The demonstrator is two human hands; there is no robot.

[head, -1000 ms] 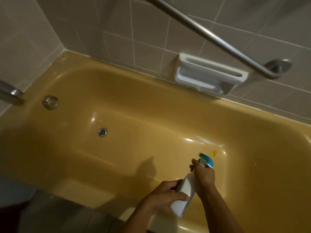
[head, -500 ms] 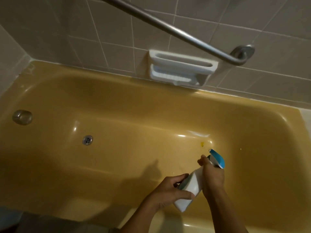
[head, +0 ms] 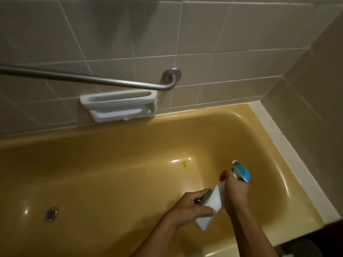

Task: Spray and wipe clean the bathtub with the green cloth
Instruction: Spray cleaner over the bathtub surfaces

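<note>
A mustard-yellow bathtub (head: 111, 164) fills the lower part of the view. Over its right half I hold a white spray bottle (head: 209, 206) with a blue nozzle head (head: 242, 171) that points up and to the left. My left hand (head: 191, 208) grips the bottle's body near its base. My right hand (head: 234, 190) wraps the neck at the trigger. A small yellow stain (head: 184, 164) and a white speck (head: 218, 155) sit on the tub floor beyond the nozzle. No green cloth is in view.
A metal grab bar (head: 92, 80) runs along the tiled back wall above a white soap dish (head: 120, 104). The drain (head: 50, 213) lies at the lower left of the tub floor. A tiled side wall (head: 315, 99) closes the tub's right end.
The view has swung right: drain and soap dish slid left, the tub's right end and side wall came into sight. Both hands keep hold of the bottle.
</note>
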